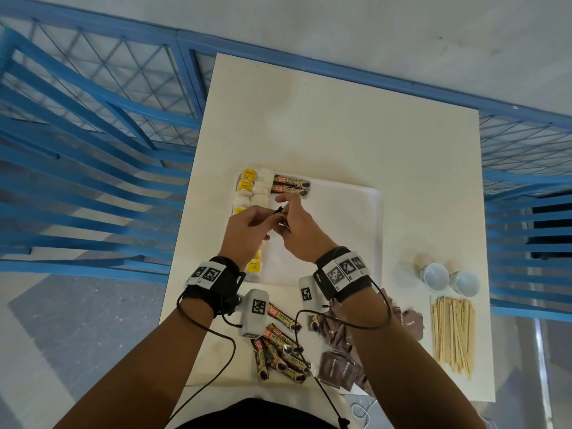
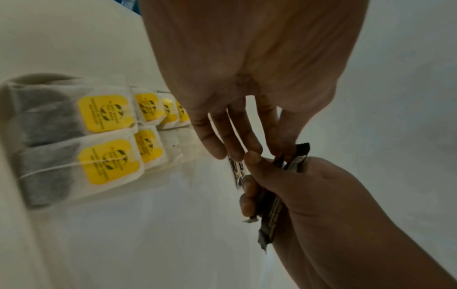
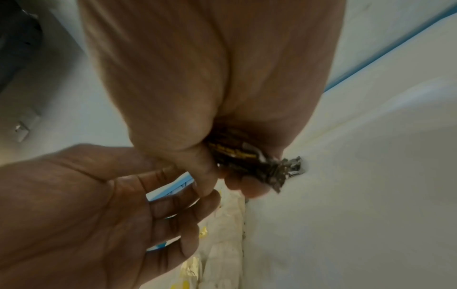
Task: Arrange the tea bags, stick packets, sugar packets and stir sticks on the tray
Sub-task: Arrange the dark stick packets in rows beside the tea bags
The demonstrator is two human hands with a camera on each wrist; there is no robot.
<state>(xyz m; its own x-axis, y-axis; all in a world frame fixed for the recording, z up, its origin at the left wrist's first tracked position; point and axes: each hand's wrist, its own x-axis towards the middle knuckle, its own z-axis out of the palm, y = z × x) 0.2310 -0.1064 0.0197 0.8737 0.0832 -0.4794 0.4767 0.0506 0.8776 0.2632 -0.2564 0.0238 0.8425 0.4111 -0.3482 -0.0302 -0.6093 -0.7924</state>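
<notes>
We have the tea bags [image 1: 249,193] laid in rows along the tray's [image 1: 356,212] left edge, and two stick packets [image 1: 290,186] placed beside them at its far end. Above the tray, our right hand [image 1: 298,233] grips a small bundle of stick packets [image 2: 270,207] while our left hand [image 1: 247,230] pinches one end of it. More stick packets [image 1: 280,345], the sugar packets [image 1: 339,363] and the stir sticks [image 1: 453,332] wait on the worktop [image 1: 340,125] near the tray's near edge. How many packets the bundle holds is hidden by the fingers.
</notes>
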